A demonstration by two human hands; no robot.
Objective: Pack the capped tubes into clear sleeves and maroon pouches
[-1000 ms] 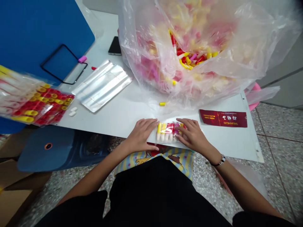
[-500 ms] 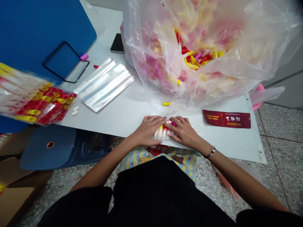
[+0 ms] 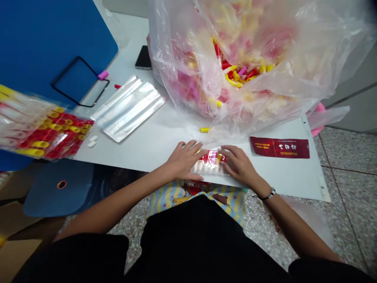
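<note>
A clear plastic packet (image 3: 211, 162) lies flat near the table's front edge. Inside it is a row of small tubes, white at the near end and red, pink and yellow at the far end. My left hand (image 3: 184, 160) rests over the packet's left end, fingers spread, thumb along the near side. On the right end, my right hand (image 3: 240, 165) lies with its fingers stretched out and apart, the fingertips touching the plastic. The packet's two ends are partly hidden under my fingers. A loose yellow tube (image 3: 204, 129) lies just beyond.
A big translucent bag (image 3: 182, 78) of coloured tubes fills the back. Silvery flat sleeves (image 3: 129, 110), a phone (image 3: 143, 57) and a filled bag of tubes (image 3: 50, 129) lie leftward. A dark red printed card (image 3: 279, 147) is at the right. A blue stool (image 3: 59, 192) stands below left.
My right hand has slid to the right along the packet, uncovering more of the coloured tubes. My left hand stays on the left end. The view has shifted slightly.
</note>
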